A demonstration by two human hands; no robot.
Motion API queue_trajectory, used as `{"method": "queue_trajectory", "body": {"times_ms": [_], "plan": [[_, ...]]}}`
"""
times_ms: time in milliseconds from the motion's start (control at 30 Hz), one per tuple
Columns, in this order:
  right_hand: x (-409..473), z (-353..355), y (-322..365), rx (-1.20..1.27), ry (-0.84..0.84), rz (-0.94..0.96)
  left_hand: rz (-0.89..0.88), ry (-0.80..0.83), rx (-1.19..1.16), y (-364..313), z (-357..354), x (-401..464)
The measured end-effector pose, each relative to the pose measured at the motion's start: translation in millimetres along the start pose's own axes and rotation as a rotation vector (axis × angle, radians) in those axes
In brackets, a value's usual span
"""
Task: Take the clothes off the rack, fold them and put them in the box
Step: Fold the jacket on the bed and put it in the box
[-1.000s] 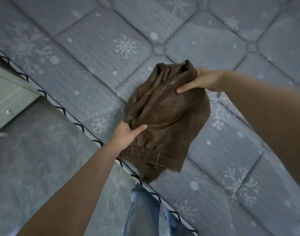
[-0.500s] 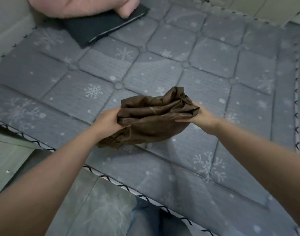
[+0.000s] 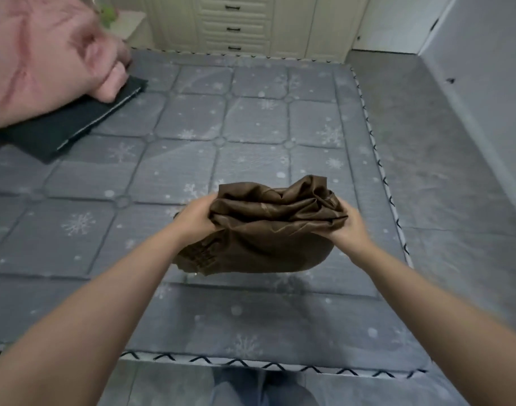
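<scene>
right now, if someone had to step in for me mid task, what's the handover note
Left hand: grips the left end of the folded brown garment.
Right hand: grips its right end.
The garment is a loose bundle held in the air over the grey mattress, not resting on it.
Done: this piece is off the rack and roughly folded.
Left: put it in the box. Neither box nor rack is in view, so find them first, then check the rack for more clothes.
Also on the mattress, far left: a pink bundle lying on a dark folded item.
</scene>
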State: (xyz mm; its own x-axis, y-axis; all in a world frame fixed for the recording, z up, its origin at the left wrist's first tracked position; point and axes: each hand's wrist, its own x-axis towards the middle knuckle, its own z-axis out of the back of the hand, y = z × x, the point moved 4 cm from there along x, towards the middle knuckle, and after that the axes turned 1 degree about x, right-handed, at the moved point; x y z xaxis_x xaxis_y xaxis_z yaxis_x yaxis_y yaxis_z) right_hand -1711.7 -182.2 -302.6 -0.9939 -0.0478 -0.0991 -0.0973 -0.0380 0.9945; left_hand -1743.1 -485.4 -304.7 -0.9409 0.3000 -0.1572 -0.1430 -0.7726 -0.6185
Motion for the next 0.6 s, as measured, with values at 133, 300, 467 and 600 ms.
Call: {"method": "queue_trajectory", "body": {"times_ms": [133, 300, 467, 600], "plan": [[-35, 61, 12, -0.001, -0.17, 0.005, -0.171, 0.13, 0.041, -68, -23, 38], [-87, 112, 18, 0.033, -0.354, 0.003, -0.336, 0.249, 0.066, -132, -45, 65], [-152, 129, 22, 0.027, -0.607, 0.0, -0.503, 0.341, 0.136, -187, -65, 74], [-216, 129, 15, 0.073, -0.799, -0.017, -0.674, 0.432, 0.19, -233, -91, 64]]}}
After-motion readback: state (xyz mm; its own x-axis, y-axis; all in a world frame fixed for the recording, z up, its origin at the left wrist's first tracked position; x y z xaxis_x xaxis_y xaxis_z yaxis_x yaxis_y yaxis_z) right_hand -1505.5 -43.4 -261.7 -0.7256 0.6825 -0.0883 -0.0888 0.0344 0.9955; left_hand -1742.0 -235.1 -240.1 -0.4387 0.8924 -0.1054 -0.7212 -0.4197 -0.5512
